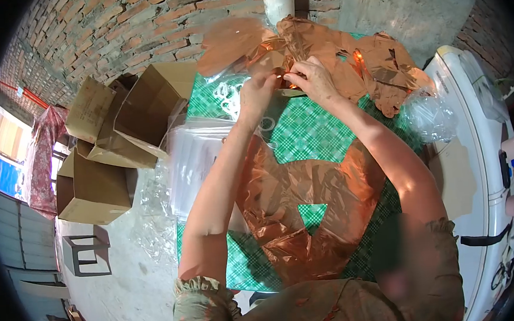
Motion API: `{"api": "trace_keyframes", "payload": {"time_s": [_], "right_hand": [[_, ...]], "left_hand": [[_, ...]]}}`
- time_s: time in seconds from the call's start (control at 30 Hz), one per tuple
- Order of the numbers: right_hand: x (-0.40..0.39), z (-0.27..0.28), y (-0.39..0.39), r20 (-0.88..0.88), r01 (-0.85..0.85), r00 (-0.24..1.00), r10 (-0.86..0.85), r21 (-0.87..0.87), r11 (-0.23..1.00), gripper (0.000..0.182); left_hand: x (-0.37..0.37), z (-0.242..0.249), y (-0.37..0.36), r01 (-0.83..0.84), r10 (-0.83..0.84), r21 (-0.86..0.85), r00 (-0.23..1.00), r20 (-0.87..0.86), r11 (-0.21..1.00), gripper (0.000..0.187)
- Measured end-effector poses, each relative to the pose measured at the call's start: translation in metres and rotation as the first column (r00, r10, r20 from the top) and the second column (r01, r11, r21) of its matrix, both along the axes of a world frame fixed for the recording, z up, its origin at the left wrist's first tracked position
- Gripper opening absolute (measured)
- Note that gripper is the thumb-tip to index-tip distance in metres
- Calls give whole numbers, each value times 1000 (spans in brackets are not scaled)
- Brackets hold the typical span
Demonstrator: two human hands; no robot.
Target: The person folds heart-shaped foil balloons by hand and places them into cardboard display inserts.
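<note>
My left hand (258, 95) and my right hand (314, 79) meet near the far side of the table, fingertips pinched close together. Between them is a small bit of shiny copper-coloured foil (291, 82); its exact shape is partly hidden by my fingers. Behind and to the right, crumpled copper foil pieces (350, 49) lie in a heap. Closer to my body, a flat copper foil balloon (306, 178), shaped like a letter A with a triangular hole, lies spread on the green checked tablecloth (311, 127). White string or ribbon (227, 97) lies beside my left hand.
Clear plastic bags (194, 162) are stacked at the table's left side. Open cardboard boxes (146, 108) stand farther left, with a small grey stool (88, 254) on the floor. A clear plastic bundle (430, 115) and a white appliance-like body (476, 145) are at the right. A brick wall (141, 31) rises behind.
</note>
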State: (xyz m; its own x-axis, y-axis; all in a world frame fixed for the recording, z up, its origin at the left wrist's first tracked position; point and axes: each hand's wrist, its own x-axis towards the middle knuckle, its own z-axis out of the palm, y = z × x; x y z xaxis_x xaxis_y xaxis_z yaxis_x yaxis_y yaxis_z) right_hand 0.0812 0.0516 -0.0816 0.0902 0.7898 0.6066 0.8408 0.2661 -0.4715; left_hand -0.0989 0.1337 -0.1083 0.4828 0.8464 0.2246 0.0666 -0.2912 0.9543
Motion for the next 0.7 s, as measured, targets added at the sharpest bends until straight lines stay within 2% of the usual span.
{"api": "trace_keyframes", "payload": {"time_s": [0.07, 0.1, 0.2, 0.23, 0.3, 0.33, 0.37, 0.5, 0.6, 0.67, 0.7], "right_hand": [[1, -2, 3, -3, -2, 1000, 2, 38, 999, 25], [0, -1, 4, -3, -4, 1000, 4, 49, 999, 24], [-3, 1, 2, 4, -15, 1000, 15, 84, 996, 23], [-5, 0, 2, 13, -26, 1000, 24, 98, 995, 22], [-10, -1, 1, 74, -21, 997, 8, 176, 984, 20], [-9, -1, 1, 82, -28, 997, 14, 182, 983, 20], [-8, -1, 1, 91, -36, 996, 19, 187, 982, 19], [-5, 1, -1, 125, -46, 992, 28, 142, 989, 20], [-15, 4, -8, 158, 59, 977, -143, 444, 894, 22], [-14, -1, -14, 315, -109, 949, -2, 334, 936, 26], [-12, -7, -18, 384, -185, 920, 71, 267, 946, 29]], "left_hand": [[2, -14, 8, 35, -35, 90, 999, 7, 995, 37], [-6, 10, -6, 51, -22, 157, 983, -180, 986, 40], [-6, 18, -19, 62, 23, 298, 962, -272, 953, 40], [-6, 26, -20, 55, 51, 286, 936, -349, 957, 41], [-2, 22, -10, 46, 4, 133, 937, -349, 990, 35], [1, 17, -4, 42, -20, 56, 938, -346, 998, 32], [3, 11, 0, 72, -91, -80, 961, -263, 994, 28], [9, 9, 1, 40, -64, -85, 951, -302, 996, 28], [14, 1, 11, 26, -59, -150, 974, -217, 988, 27], [16, -1, 17, 33, -53, -204, 994, -95, 978, 26], [14, 8, 13, 35, -60, -228, 993, -102, 973, 25]]}}
